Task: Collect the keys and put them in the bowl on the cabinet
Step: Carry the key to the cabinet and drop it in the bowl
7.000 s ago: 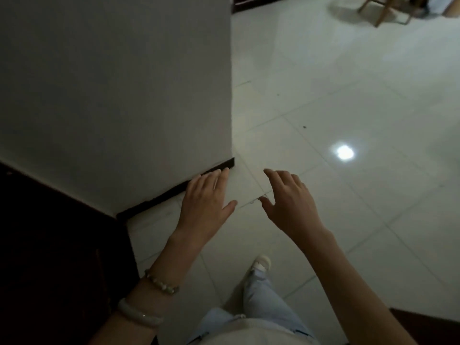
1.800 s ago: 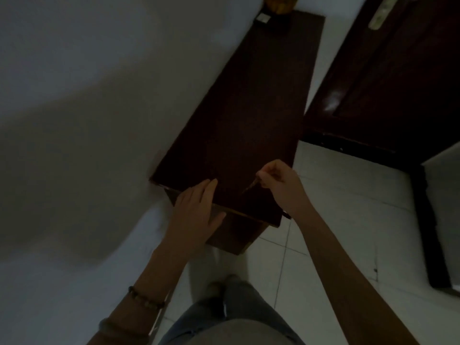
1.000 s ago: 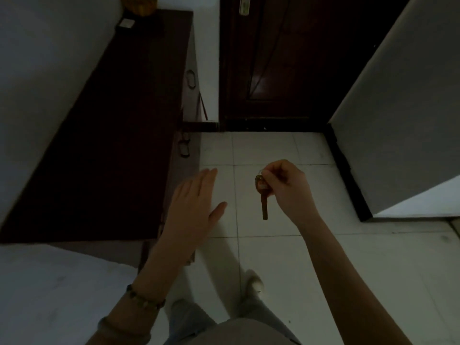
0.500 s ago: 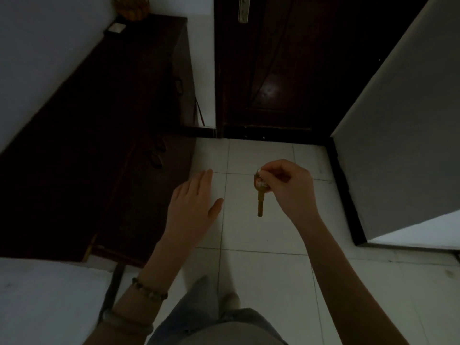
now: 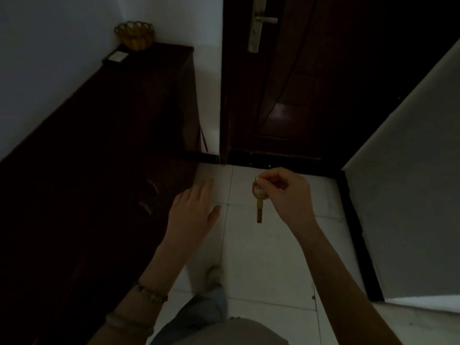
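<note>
Dangling key pinched by right hand, left hand flat beside

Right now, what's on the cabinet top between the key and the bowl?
Head view: only a small white card near the bowl; the rest looks bare, though dim. Key hangs from right hand.

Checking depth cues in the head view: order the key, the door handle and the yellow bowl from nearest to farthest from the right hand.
1. Key: hanging from the right hand.
2. Door handle: straight ahead on the dark door.
3. Yellow bowl: far left, at the cabinet's far end.
</note>
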